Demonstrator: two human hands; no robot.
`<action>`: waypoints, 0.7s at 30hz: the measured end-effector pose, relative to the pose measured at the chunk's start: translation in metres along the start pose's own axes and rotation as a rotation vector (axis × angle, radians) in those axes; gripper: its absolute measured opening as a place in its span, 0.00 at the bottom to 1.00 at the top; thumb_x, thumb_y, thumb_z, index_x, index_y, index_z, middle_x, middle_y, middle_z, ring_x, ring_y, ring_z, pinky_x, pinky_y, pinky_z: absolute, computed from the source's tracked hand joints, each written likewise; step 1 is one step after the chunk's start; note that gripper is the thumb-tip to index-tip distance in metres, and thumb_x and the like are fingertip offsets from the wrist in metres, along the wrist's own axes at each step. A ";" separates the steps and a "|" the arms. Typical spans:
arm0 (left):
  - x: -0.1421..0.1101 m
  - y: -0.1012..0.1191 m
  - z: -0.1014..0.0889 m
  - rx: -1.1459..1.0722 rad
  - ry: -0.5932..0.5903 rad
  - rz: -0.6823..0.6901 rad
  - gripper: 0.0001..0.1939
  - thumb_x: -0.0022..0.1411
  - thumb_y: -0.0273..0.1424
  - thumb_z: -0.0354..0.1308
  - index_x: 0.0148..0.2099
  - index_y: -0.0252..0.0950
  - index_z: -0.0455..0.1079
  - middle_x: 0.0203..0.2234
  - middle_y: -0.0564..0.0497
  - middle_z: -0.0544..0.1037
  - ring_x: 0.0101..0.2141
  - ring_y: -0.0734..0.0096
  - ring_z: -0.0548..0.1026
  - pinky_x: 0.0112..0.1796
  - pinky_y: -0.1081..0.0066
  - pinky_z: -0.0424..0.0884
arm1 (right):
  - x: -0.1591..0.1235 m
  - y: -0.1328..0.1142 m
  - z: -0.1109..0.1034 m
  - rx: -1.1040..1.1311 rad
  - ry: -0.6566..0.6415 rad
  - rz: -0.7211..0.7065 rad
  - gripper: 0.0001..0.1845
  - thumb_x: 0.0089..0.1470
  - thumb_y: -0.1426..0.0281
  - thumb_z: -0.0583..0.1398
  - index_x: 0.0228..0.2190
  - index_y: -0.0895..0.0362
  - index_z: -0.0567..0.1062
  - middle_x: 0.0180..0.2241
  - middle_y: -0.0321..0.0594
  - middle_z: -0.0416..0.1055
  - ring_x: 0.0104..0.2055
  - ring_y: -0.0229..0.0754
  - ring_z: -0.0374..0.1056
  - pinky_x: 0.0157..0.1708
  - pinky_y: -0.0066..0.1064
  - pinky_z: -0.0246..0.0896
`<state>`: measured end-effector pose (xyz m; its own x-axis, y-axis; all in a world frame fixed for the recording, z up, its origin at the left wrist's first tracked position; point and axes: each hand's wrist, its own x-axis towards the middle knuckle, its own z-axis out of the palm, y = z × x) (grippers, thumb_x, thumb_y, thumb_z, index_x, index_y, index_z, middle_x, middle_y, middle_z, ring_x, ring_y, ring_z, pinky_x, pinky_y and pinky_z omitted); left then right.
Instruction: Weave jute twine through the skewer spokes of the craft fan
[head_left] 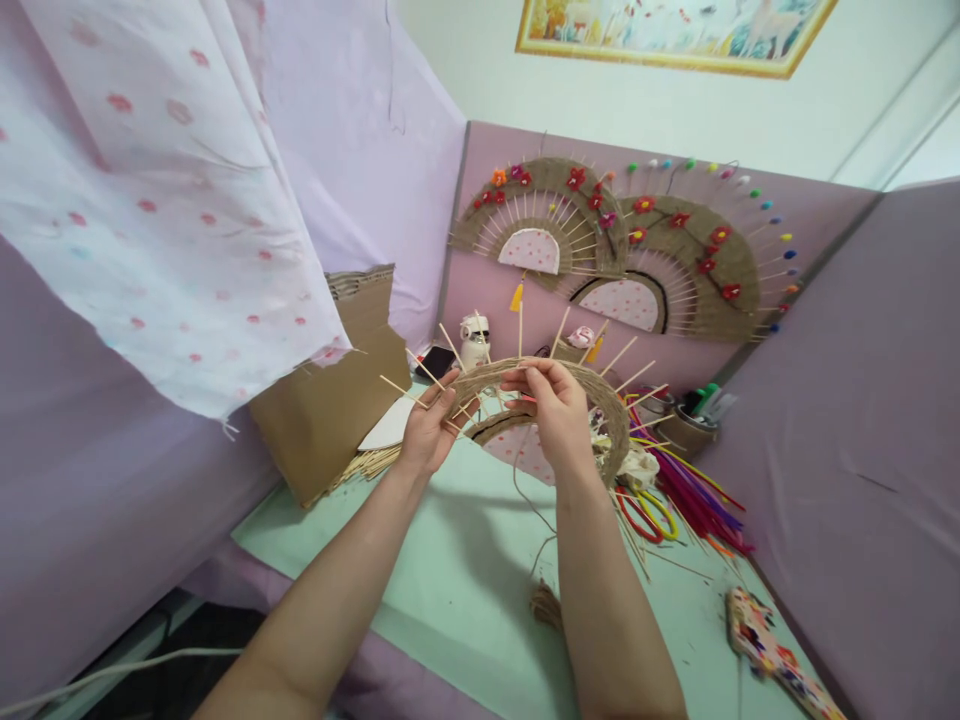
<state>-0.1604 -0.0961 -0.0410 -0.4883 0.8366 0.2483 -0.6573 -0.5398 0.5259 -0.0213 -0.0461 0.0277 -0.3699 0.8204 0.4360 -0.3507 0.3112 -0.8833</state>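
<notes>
Above the table I hold a fan frame (pixel 491 375), an arch of brown twine woven over thin wooden sticks that stick out around its outer edge. My left hand (pixel 433 428) is closed around its left end, thumb in front. My right hand (pixel 555 400) is at the top of the arch, thumb and fingers pinched together at the twine; a strand (pixel 517 465) hangs from there toward a twine bundle (pixel 546 606) on the table, partly hidden by my right forearm. Behind the arch shows a dotted white fabric half-circle (pixel 517 455) with a dark edge.
Two finished fans (pixel 551 175) with felt flowers lean on the back panel. Pipe cleaners (pixel 694 495), scissors (pixel 637 515) and a pen cup (pixel 686 430) are at right, a patterned case (pixel 780 655) nearer. Cardboard (pixel 330 410) stands at left under hanging dotted cloth (pixel 202 200).
</notes>
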 end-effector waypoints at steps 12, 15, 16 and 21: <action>-0.003 0.000 0.003 0.052 0.054 0.048 0.13 0.49 0.29 0.69 0.40 0.37 0.78 0.36 0.50 0.81 0.37 0.70 0.78 0.43 0.65 0.73 | -0.005 -0.005 -0.002 -0.035 -0.009 -0.012 0.12 0.52 0.61 0.61 0.35 0.56 0.73 0.32 0.39 0.76 0.30 0.37 0.72 0.26 0.27 0.68; -0.003 -0.001 0.003 0.046 0.091 0.043 0.12 0.49 0.30 0.68 0.38 0.36 0.78 0.35 0.50 0.81 0.35 0.70 0.78 0.42 0.66 0.73 | -0.007 -0.006 0.000 -0.024 -0.023 -0.011 0.12 0.52 0.61 0.61 0.34 0.56 0.73 0.31 0.38 0.76 0.29 0.37 0.71 0.26 0.27 0.69; -0.003 -0.001 0.003 0.042 0.100 0.043 0.11 0.49 0.30 0.68 0.38 0.35 0.78 0.34 0.49 0.81 0.35 0.70 0.78 0.42 0.66 0.73 | -0.007 -0.007 0.001 -0.021 -0.031 -0.011 0.12 0.52 0.61 0.61 0.34 0.56 0.73 0.31 0.38 0.76 0.29 0.36 0.71 0.26 0.27 0.69; -0.001 -0.002 0.004 0.034 0.129 0.038 0.10 0.48 0.31 0.69 0.35 0.34 0.77 0.32 0.49 0.81 0.35 0.69 0.78 0.41 0.67 0.73 | -0.012 -0.014 0.004 0.008 -0.055 -0.005 0.10 0.52 0.63 0.61 0.35 0.56 0.73 0.30 0.38 0.76 0.28 0.35 0.70 0.26 0.26 0.68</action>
<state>-0.1563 -0.0958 -0.0393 -0.5835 0.7956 0.1628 -0.6183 -0.5653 0.5460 -0.0153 -0.0623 0.0351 -0.4145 0.7915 0.4493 -0.3592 0.3113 -0.8798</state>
